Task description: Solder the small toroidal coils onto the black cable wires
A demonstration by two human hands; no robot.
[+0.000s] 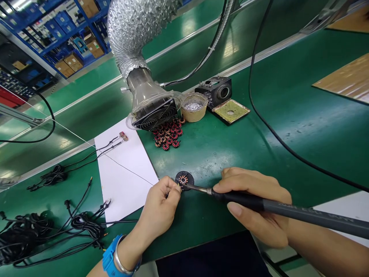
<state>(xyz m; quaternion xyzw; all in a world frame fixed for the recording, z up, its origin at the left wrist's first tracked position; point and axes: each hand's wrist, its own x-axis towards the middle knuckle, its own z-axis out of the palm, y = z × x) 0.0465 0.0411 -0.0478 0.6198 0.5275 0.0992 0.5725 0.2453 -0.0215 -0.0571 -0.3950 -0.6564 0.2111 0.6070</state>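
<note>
My right hand (pixel 255 204) grips a dark soldering iron (pixel 288 211) like a pen, its metal tip touching a small wound coil (pixel 183 179) that sits on a black round pad (pixel 188 176). My left hand (pixel 161 206) is pinched shut beside the coil, holding a thin solder wire (pixel 127 167) that runs away to the upper left across a white sheet (pixel 123 181). The left wrist wears a blue band and a metal bangle.
A foil fume duct with a fan hood (pixel 152 111) hangs over a pile of red coils (pixel 168 134). Behind stand a solder-dross cup (pixel 194 107), an iron stand with sponge (pixel 221 98), black cable bundles (pixel 43 231) at left, and a black cord (pixel 282 142) across the green mat.
</note>
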